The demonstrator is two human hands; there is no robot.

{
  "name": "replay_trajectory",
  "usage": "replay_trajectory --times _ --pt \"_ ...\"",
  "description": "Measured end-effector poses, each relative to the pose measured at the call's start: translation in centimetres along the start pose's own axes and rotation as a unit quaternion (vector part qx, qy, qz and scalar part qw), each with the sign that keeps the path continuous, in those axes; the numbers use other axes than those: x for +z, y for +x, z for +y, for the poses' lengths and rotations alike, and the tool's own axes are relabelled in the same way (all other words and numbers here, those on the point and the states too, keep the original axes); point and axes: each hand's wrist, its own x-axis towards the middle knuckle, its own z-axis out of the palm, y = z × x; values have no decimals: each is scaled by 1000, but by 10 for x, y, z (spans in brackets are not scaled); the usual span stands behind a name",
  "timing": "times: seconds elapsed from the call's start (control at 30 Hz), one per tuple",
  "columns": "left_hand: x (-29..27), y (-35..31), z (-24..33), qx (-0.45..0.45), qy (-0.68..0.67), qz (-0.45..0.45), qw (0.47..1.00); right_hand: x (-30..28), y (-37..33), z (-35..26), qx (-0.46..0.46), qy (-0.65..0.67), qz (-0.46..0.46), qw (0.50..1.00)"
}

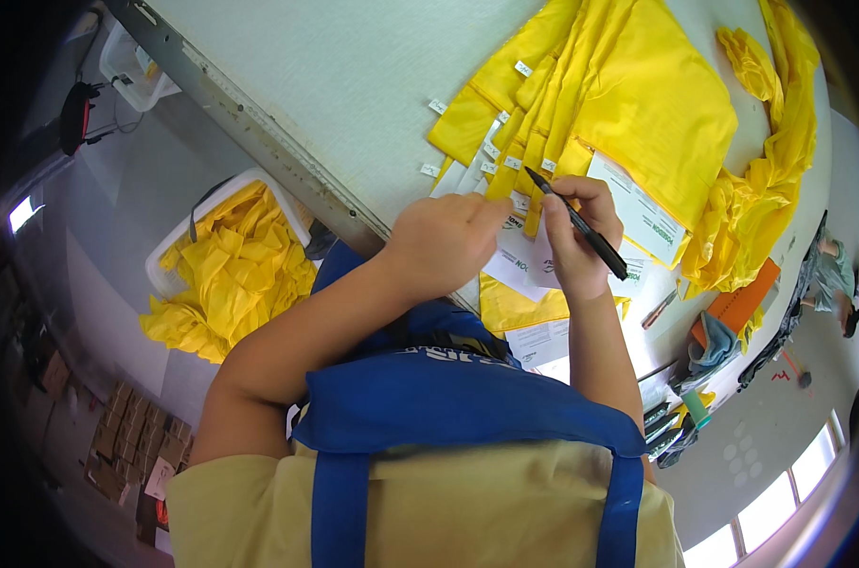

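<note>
My right hand [589, 232] holds a black marker pen [586, 230], its tip pointing up and left toward the small white tags [513, 163] on the yellow fabric pieces [662, 99]. Closed with its fingers curled, my left hand [448, 243] rests by the lower left corner of these pieces. Whatever its fingertips pinch is hidden. The fabric pieces lie fanned and overlapping, several with a white tag at the near edge. Printed white sheets [635, 208] lie among them, some under and between my hands.
A white basket [160, 268] heaped with yellow fabric [245, 275] stands left of the table edge [259, 133]. More bunched yellow fabric [751, 227] lies at the right. Near it are an orange piece [744, 298], a grey-blue cloth [715, 341] and a thin brown tool [659, 310].
</note>
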Motion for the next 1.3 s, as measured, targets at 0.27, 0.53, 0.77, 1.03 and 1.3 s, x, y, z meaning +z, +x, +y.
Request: replay_trajectory --times 0.27,0.53,0.77,1.03,1.3 --pt "-9 -10 -1 -111 -32 -29 993 7 19 2 -237 -318 -115 911" --pt "10 -12 13 -111 -128 -162 972 4 18 5 -191 -322 -26 927" --pt "-9 -13 1 -161 -147 -101 971 0 18 11 -184 -338 -25 922" --pt "-12 -10 -9 -42 79 -66 994 10 6 5 -115 -74 -59 989" --pt "-6 -15 -14 -33 90 -26 995 30 3 17 -5 -19 -26 999"
